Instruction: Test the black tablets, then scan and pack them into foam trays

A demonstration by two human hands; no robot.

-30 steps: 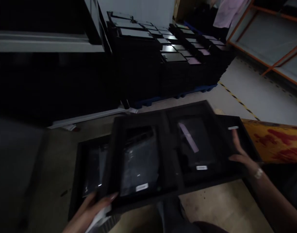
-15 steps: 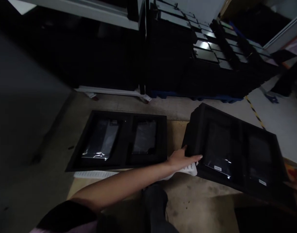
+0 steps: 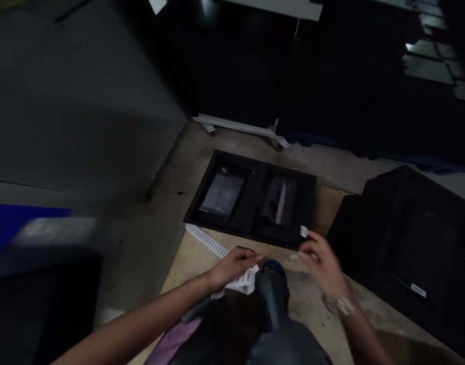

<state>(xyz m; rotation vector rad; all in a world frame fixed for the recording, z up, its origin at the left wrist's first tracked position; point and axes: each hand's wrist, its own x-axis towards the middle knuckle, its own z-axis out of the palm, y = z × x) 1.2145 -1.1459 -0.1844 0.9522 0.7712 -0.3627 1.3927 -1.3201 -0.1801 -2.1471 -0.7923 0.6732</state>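
Note:
My left hand [image 3: 234, 267] is closed on a long white strip of printed labels [image 3: 206, 239], which runs up and left over the wooden board. Part of the strip bunches below the fingers. A small white label [image 3: 304, 231] sits at the index fingertip of my right hand [image 3: 323, 263], whose fingers are slightly blurred. Just beyond both hands lies a black foam tray [image 3: 255, 203] with two compartments. Each compartment holds a flat, glossy item in clear film, one on the left [image 3: 223, 192] and one on the right [image 3: 280, 202].
To the right stands a stack of black trays [image 3: 354, 218]; its top item bears a white label [image 3: 418, 290]. Under the near tray is a wooden board [image 3: 194, 253]. A wheeled rack [image 3: 240, 124] stands behind. Blue material [image 3: 27, 218] and a dark box are at left.
My left hand has left the tray stack and come back in front of me with the label strip. My right hand has moved from the stack's far side to near the left tray, with a label.

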